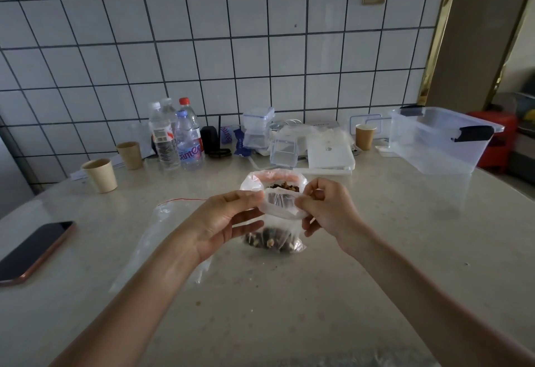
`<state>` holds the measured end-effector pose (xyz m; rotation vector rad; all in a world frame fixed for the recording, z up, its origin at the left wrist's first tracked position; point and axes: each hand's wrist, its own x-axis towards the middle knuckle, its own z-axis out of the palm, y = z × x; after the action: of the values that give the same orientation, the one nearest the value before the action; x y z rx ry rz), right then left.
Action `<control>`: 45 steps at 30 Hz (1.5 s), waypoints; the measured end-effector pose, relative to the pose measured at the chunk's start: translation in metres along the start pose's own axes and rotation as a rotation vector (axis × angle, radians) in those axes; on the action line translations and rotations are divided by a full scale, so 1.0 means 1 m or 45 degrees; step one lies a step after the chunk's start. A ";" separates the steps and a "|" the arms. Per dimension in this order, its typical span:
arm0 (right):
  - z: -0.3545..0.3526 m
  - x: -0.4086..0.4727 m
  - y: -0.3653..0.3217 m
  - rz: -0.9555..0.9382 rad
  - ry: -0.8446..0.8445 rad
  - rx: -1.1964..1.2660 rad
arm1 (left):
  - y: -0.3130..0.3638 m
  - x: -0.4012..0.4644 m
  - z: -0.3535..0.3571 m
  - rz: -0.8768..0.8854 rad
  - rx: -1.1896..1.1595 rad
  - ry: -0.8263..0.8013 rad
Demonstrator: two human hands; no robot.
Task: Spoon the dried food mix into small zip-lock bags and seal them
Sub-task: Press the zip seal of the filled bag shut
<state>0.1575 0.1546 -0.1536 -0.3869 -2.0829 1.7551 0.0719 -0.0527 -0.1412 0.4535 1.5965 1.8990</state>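
Clear plastic, crumpled at the top: a small zip-lock bag (275, 210) hangs upright between both hands above the pale worktop (376, 251), its long axis running top to bottom. The left hand (223, 222) pinches the rim on one side, the right hand (327, 210) pinches it on the other, fingers (304, 200) clamped on the film. The mouth gapes open towards the tiled wall. Dark dried food mix (269, 240) sits in the bottom. Another empty bag (156, 230) lies flat under the left wrist.
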 end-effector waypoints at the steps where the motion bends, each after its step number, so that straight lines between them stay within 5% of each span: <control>1: 0.001 0.000 0.000 -0.060 0.045 -0.076 | 0.002 -0.001 0.001 0.023 0.044 0.016; 8: 0.008 -0.003 -0.002 -0.538 0.327 -0.594 | 0.010 -0.010 0.014 0.378 0.755 0.401; 14: 0.007 -0.004 -0.016 -0.183 0.156 -0.287 | 0.012 -0.009 0.012 0.813 1.352 0.674; 18: 0.000 -0.007 -0.024 0.042 -0.100 -0.045 | 0.014 -0.006 0.010 0.666 1.324 0.637; 23: -0.020 -0.010 -0.029 0.153 -0.363 0.286 | 0.021 -0.010 0.005 0.493 0.859 0.536; 31: -0.023 -0.008 -0.035 0.105 -0.315 0.241 | 0.035 -0.014 0.003 0.473 0.480 0.403; 40: -0.010 -0.001 -0.042 -0.510 0.085 -0.427 | 0.048 -0.015 0.005 0.702 0.876 0.507; 45: -0.007 0.002 -0.041 -0.556 0.131 -0.727 | 0.050 -0.013 0.004 0.779 1.307 0.538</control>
<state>0.1609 0.1542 -0.1122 -0.1478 -2.3428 0.8681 0.0726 -0.0625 -0.0907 1.1059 2.9511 1.4374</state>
